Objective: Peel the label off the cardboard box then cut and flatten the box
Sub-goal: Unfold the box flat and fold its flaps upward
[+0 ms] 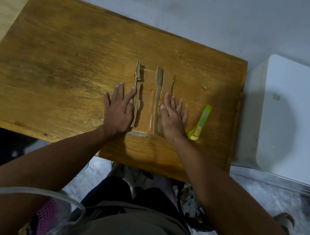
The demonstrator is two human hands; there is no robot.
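The brown cardboard box [148,104], already cut open, lies spread flat on the worn brown wooden table [61,60], a little right of the table's middle and near the front edge. Its panels lie down, but some narrow strips of flap between the hands stand up on their edges. No label shows on it, so I judge the peeling is done and only the flattening remains.

The left hand [119,109] presses on the left panel with straight fingers, slightly spread, palm down. The right hand [172,118] presses in the same way on the right panel, fingers straight and a little apart. Neither hand clamps anything. I think they lie so to push the side panels down and outward, so the cardboard does not spring back.

The yellow-green plastic utility knife [200,123] rests on the table just beside the right hand, not touching it; the cutting seems finished. To the right of the table stands a white box-shaped appliance [304,113].
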